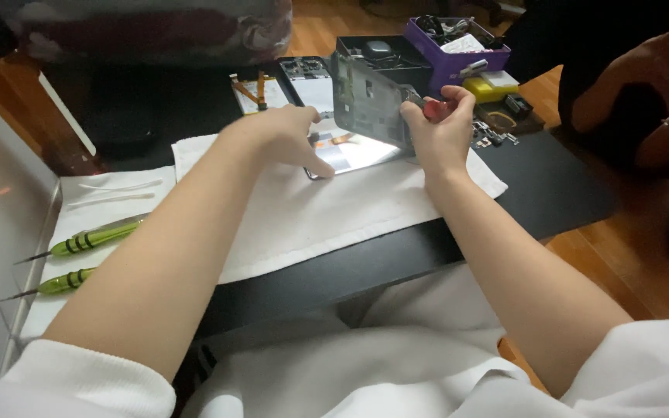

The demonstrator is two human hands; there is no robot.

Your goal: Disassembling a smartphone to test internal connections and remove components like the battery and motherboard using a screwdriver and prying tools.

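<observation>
On a white cloth (pixel 327 213) spread over a black table (pixel 551 193), the left hand (pixel 284 139) presses its fingertips down on a phone screen panel (pixel 354 153) lying flat, fingers spread rather than closed around it. The right hand (pixel 443 128) pinches a red-handled tool (pixel 432 108) against the lifted phone frame (pixel 372 97), which stands tilted up from the panel's far edge. Two green screwdrivers (pixel 90 240) lie well to the left, a purple parts box (pixel 458 48) sits beyond, and another person's hand (pixel 644 93) rests at the right.
</observation>
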